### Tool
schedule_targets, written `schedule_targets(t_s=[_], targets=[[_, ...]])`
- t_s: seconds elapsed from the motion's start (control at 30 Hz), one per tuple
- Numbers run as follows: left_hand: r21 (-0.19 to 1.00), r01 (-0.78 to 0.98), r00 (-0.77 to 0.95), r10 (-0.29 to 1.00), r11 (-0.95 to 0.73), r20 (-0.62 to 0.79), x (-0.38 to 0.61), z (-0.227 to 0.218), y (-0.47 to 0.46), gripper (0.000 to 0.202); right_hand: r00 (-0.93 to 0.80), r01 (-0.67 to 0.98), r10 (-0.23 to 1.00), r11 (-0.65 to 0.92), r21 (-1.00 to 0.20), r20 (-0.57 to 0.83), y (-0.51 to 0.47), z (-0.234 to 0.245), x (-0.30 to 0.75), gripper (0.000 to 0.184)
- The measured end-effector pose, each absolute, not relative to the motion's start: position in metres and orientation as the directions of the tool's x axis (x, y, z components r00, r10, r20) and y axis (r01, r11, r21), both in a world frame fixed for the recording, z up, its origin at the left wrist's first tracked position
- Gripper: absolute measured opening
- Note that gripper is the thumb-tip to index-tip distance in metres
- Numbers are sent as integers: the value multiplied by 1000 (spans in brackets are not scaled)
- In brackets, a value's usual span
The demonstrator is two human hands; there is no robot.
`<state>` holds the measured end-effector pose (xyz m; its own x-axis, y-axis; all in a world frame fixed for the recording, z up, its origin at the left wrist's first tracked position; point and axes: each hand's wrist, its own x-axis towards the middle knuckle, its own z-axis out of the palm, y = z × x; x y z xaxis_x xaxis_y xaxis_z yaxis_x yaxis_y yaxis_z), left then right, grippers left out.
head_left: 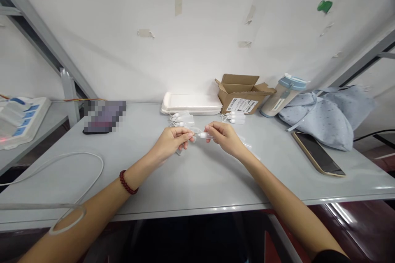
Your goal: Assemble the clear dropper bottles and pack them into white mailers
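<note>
The right hand [228, 137] pinches the white-capped vial [203, 135], its thin tip [196, 134] toward nine o'clock pinched by the left hand [171, 140], with bottle clusters [188, 120] at ten and two o'clock (cardboard box [225, 98] behind the latter).

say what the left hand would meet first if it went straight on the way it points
Likely the small white-capped piece in the right hand, just ahead of the left hand; depth is hard to judge.
</note>
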<state>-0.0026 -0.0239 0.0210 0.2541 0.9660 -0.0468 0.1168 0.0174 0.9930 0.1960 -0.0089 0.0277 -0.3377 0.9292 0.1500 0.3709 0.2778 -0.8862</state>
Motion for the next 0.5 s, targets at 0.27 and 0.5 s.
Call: schedule_targets(t_s=[0.27,0.5], targets=[[991,134,248,967,15,-49,-2,22,-24,25,-335,399,926,307,-864,175,-9,26,196,29],[985,174,234,971,8,-50,0,21,-25,22,-328,440,924,332,-834,195,-10,22,194,29]])
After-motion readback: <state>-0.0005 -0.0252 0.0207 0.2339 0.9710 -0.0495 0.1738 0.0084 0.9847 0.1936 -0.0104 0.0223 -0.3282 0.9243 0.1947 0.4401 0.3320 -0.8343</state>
